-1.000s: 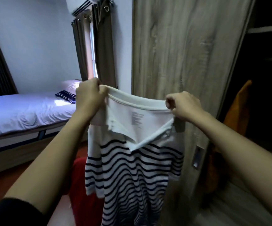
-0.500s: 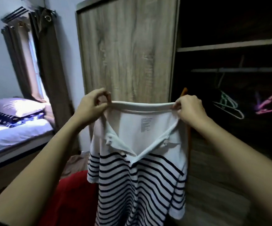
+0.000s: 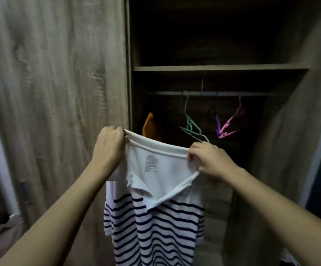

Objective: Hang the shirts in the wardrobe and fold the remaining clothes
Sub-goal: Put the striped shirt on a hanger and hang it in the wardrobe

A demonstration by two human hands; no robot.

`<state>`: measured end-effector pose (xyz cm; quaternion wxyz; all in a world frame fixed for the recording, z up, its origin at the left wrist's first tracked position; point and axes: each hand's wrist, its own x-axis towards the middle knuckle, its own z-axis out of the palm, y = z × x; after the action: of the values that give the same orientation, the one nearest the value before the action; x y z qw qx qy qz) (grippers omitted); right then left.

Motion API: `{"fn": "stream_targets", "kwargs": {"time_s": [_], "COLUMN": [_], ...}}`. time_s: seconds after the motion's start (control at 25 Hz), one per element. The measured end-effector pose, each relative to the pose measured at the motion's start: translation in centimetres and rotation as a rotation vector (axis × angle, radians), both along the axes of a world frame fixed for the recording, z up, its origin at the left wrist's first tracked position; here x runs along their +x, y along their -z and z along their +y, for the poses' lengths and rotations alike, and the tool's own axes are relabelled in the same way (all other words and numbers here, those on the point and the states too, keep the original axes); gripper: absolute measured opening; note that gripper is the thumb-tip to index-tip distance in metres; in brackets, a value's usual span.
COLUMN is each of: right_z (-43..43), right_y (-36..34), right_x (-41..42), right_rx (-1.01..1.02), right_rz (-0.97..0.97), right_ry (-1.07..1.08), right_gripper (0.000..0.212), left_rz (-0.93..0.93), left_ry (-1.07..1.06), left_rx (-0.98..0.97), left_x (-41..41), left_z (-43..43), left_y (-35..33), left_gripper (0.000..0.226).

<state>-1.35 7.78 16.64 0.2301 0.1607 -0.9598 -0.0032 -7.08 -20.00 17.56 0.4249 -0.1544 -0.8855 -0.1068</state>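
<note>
A white polo shirt with dark blue stripes (image 3: pixel 155 217) hangs in front of me, held up by its collar. My left hand (image 3: pixel 109 144) grips the collar's left end and my right hand (image 3: pixel 207 160) grips its right end. The shirt hangs before the open wardrobe (image 3: pixel 221 68). On the rail (image 3: pixel 209 93) inside hang a green hanger (image 3: pixel 191 128), a pink hanger (image 3: pixel 230 125) and a purple one (image 3: pixel 217 122). An orange garment (image 3: pixel 150 125) hangs at the rail's left, just behind the collar.
The wardrobe's wooden sliding door (image 3: pixel 59 93) fills the left side. A shelf (image 3: pixel 213 68) runs above the rail. Another wooden panel (image 3: pixel 290 131) stands at the right. Loose cloth (image 3: pixel 0 233) lies low at the left.
My view has swung right from the bed and window to the open wardrobe. Both hands kept hold of the collar and carried the shirt in front of the wardrobe opening.
</note>
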Motion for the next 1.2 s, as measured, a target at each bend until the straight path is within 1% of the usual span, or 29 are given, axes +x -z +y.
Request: {"fn": "stream_targets", "kwargs": {"time_s": [0.04, 0.12, 0.2, 0.28, 0.36, 0.4, 0.48, 0.52, 0.56, 0.64, 0.68, 0.76, 0.8, 0.88, 0.96, 1.04, 1.12, 1.2], "right_z": [1.4, 3.9, 5.8, 7.0, 7.5, 8.0, 9.6, 10.6, 11.5, 12.8, 13.2, 13.2, 13.0, 12.7, 12.5, 12.4, 12.5, 13.0], "right_y": [-0.3, -1.3, -2.1, -2.3, -1.9, -1.7, -1.8, -2.0, -2.3, -3.3, -3.7, -4.1, -4.3, -4.4, -3.9, -3.3, -2.7, -2.3], "right_x": [-0.3, -1.4, -2.7, -3.5, -3.7, -4.1, -5.2, -6.0, -6.8, -7.8, -8.2, -9.2, -9.6, -10.6, -11.5, -11.8, -11.9, -11.9], "right_rx": [-0.019, -0.181, -0.314, -0.342, -0.286, -0.252, -0.194, -0.178, -0.173, -0.175, -0.170, -0.130, -0.098, -0.052, -0.009, 0.029, 0.052, 0.067], "right_rz": [-0.015, 0.031, 0.100, 0.151, 0.192, 0.187, 0.171, 0.185, 0.206, 0.236, 0.241, 0.253, 0.244, 0.183, 0.140, 0.129, 0.112, 0.094], "right_ry": [0.041, 0.109, 0.149, 0.073, -0.043, -0.073, -0.025, -0.009, -0.028, -0.057, -0.065, -0.101, -0.112, -0.095, -0.055, -0.039, -0.020, 0.013], "right_gripper": [0.034, 0.038, 0.029, 0.014, 0.006, 0.012, 0.035, 0.038, 0.032, 0.021, 0.020, 0.020, 0.023, 0.034, 0.035, 0.031, 0.030, 0.031], "left_rz": [0.007, 0.037, 0.066, 0.107, 0.094, 0.053, -0.051, -0.093, -0.133, -0.254, -0.330, -0.476, -0.521, -0.537, -0.531, -0.587, -0.651, -0.683], "left_ry": [0.015, 0.059, 0.049, 0.020, 0.054, 0.107, 0.255, 0.347, 0.443, 0.580, 0.583, 0.482, 0.443, 0.403, 0.295, 0.190, 0.176, 0.201], "left_rx": [0.028, 0.071, 0.075, 0.057, 0.041, 0.088, 0.243, 0.294, 0.308, 0.240, 0.171, 0.074, 0.126, 0.409, 0.675, 0.803, 0.870, 0.949], "left_x": [-0.5, -1.7, -3.0, -5.1, -7.6, -8.8, -10.6, -11.4, -12.1, -13.7, -14.6, -16.6, -17.9, -20.6, -23.5, -25.7, -27.5, -28.2], "left_z": [1.4, 4.4, 6.7, 7.4, 7.3, 7.6, 9.0, 9.8, 10.5, 11.5, 12.1, 14.2, 15.7, 19.3, 22.6, 25.0, 26.8, 28.0], "left_y": [-0.2, -0.6, -0.9, -0.8, -0.4, -0.2, -0.3, -0.3, -0.4, -0.4, -0.3, 0.3, 0.4, 0.1, -1.2, -2.4, -2.8, -2.6], "left_gripper": [0.020, 0.020, 0.026, 0.035, 0.046, 0.048, 0.053, 0.055, 0.056, 0.057, 0.056, 0.055, 0.052, 0.047, 0.049, 0.054, 0.057, 0.052]}}
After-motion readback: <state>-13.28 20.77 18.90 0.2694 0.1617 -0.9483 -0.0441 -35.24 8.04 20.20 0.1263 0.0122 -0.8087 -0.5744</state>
